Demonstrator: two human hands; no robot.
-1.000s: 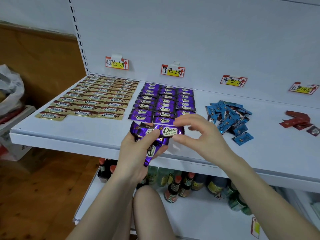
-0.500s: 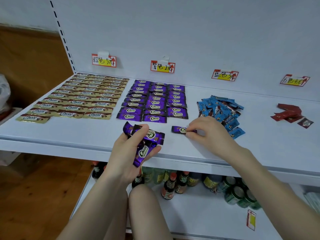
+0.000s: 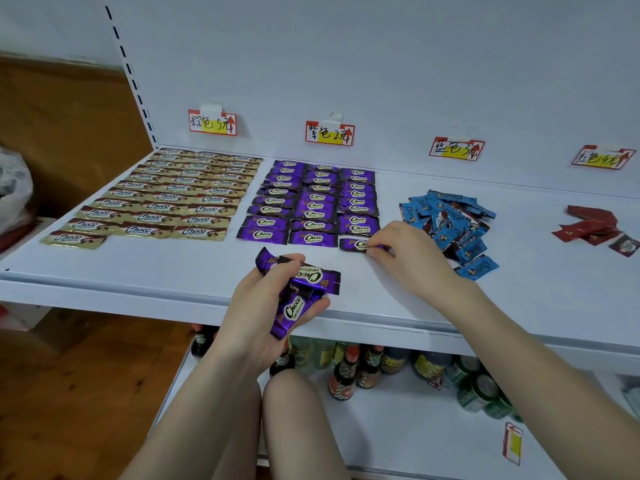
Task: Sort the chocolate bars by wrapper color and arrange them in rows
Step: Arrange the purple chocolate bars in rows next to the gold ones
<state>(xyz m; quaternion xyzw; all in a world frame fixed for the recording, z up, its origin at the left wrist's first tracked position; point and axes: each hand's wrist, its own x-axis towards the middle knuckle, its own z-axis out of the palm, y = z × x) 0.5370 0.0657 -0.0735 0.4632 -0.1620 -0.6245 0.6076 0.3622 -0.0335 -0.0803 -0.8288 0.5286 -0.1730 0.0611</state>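
Observation:
My left hand (image 3: 263,306) is shut on a bunch of purple Choco bars (image 3: 301,289) above the shelf's front edge. With its fingertips my right hand (image 3: 405,258) pinches a single purple bar (image 3: 355,244) that lies flat on the white shelf (image 3: 173,268), at the front right end of the purple rows (image 3: 311,202). Gold-wrapped bars (image 3: 166,199) lie in neat rows at the left. To the right of my right hand sits a loose heap of blue bars (image 3: 450,223). A few red bars (image 3: 592,226) lie at the far right.
Price labels (image 3: 329,133) hang on the back wall above each colour group. Bottles and cans (image 3: 356,368) stand on the lower shelf. At the far left sits a plastic bag (image 3: 14,188), over a wooden floor. My knee (image 3: 298,420) is under the shelf edge.
My right hand took one purple bar from the bunch, set it on the shelf, and slid it back to the right end of the front purple row. My left hand stayed put.

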